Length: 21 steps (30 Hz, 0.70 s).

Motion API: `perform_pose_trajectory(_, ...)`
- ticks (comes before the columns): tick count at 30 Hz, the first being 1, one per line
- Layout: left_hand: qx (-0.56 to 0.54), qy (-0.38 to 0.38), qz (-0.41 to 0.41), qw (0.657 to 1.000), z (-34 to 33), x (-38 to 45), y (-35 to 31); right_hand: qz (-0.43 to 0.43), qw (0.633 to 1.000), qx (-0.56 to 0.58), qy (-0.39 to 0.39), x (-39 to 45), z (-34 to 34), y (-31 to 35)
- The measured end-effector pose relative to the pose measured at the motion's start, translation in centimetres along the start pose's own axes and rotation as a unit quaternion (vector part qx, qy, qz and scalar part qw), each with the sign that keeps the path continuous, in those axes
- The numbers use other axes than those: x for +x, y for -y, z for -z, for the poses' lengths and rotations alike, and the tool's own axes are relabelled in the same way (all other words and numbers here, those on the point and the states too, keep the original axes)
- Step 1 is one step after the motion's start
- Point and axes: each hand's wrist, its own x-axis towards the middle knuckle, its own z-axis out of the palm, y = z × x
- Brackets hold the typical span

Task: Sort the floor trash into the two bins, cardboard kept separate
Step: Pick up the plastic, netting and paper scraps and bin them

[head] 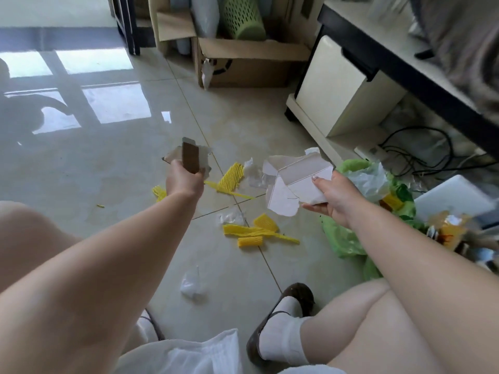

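While the left hand [183, 179] grips torn cardboard scraps [189, 156] above bare tile floor [108, 171], the right hand [333, 197] holds a flattened white carton [297, 182], fingers closed on its edge. Yellow foam pieces [253, 233] lie between the hands. Green bag [340, 238] borders the right; a cardboard box [251, 63] stands ahead, beside the desk [378, 49].
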Motion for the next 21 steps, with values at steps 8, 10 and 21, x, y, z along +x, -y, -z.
perform_pose_trajectory(8, 0.101, 0.081, -0.162, 0.978, -3.1, -3.9, -7.3, 0.058, 0.997, -0.012, -0.058, -3.6, 6.9, 3.3)
perform_pose_trajectory(10, 0.110, 0.106, -0.202, 0.967, -4.5, -5.3, -9.0, 0.075, 0.993, -0.050, -0.078, -4.9, 9.7, 4.4)
perform_pose_trajectory(21, 0.122, 0.280, -0.319, 0.897, -18.7, -18.5, -15.6, 0.052, 0.951, -0.110, -0.284, -10.1, 28.0, 1.4)
